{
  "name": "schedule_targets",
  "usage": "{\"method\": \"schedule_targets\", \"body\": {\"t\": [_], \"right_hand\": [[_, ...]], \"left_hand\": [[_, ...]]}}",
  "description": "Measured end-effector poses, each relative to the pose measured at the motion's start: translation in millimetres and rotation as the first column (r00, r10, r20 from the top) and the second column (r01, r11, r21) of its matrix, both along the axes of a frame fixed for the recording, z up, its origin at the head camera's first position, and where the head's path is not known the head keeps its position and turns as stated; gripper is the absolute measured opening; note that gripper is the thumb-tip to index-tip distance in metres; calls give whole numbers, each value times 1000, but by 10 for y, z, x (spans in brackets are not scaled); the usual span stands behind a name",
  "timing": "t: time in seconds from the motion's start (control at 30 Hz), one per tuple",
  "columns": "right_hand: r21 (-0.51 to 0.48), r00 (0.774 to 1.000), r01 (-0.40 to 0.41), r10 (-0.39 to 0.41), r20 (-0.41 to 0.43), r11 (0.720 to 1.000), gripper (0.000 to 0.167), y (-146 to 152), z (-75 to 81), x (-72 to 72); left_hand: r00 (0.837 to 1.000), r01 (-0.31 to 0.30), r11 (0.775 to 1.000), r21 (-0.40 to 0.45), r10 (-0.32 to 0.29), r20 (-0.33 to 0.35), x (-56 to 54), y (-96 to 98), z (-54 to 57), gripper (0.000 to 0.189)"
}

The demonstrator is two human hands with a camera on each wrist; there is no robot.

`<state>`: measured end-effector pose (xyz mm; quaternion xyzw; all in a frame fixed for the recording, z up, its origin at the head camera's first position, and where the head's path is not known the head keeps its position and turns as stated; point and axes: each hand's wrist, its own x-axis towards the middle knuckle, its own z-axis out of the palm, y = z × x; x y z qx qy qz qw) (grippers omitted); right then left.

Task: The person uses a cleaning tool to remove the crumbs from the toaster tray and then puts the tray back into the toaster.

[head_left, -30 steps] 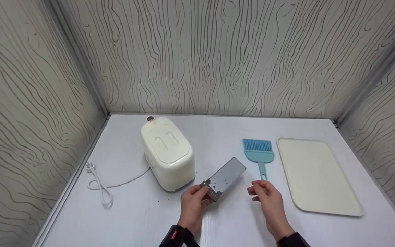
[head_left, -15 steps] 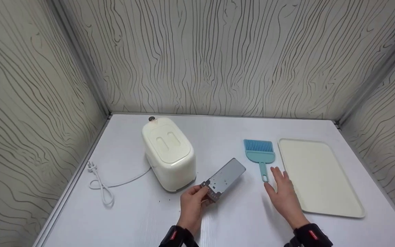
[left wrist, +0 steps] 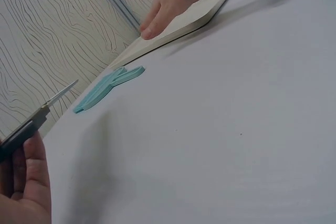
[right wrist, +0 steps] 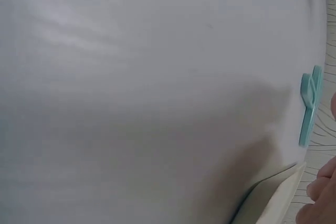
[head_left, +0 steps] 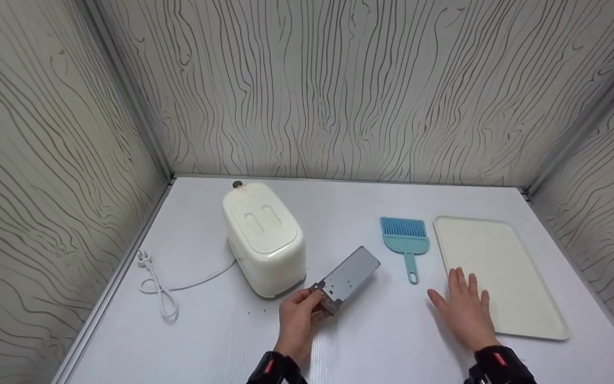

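Note:
My left hand point(head_left: 296, 324) pinches the near end of a flat grey metal crumb tray point(head_left: 353, 273), thumb on top, with small dark specks on its face. In the left wrist view the crumb tray point(left wrist: 32, 121) shows edge-on, raised above the tabletop. My right hand point(head_left: 467, 313) is spread with straight fingers and holds nothing. It overlaps the near left edge of a cream serving tray point(head_left: 507, 272) in the head view. In the left wrist view it hovers by that tray. A white toaster point(head_left: 264, 242) with a lid on top stands left of the crumb tray.
A teal hand brush point(head_left: 406, 244) lies between the crumb tray and the serving tray, bristles to the back. The toaster's white cord point(head_left: 163, 296) and plug point(head_left: 144, 259) lie at the left. Dark crumbs point(head_left: 265, 310) dot the table near the toaster. Patterned walls enclose three sides.
My right hand has moved right, from near the brush handle to the serving tray's edge, and its fingers have spread. The left hand still holds the crumb tray in nearly the same place.

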<state>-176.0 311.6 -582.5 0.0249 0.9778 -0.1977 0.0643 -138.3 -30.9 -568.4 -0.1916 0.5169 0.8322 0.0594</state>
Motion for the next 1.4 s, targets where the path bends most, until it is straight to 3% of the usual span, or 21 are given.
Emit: {"method": "schedule_targets", "body": {"t": [0.13, 0.47, 0.83, 1.0, 1.4], "right_hand": [[-17, 999, -28, 28, 42, 999, 100, 32, -90, 43], [-51, 996, -79, 81, 28, 996, 94, -93, -180, 94], [-29, 987, -159, 158, -14, 987, 88, -438, -207, 151], [-31, 982, -187, 187, 18, 982, 88, -617, -214, 208], [-158, 968, -252, 252, -19, 955, 88, -1035, -180, 348]], "left_hand": [[1000, 15, 1000, 0, -15, -3, 0, -6, 0, 27], [999, 41, 999, -30, -40, 16, -5, -54, -9, 27], [1000, 15, 999, -48, -15, 1, -24, -68, -17, 28], [1000, 2, 999, -44, -2, 4, -41, -74, -4, 29], [1000, -16, 1000, -11, 16, -16, -34, -92, 36, 31]]}}
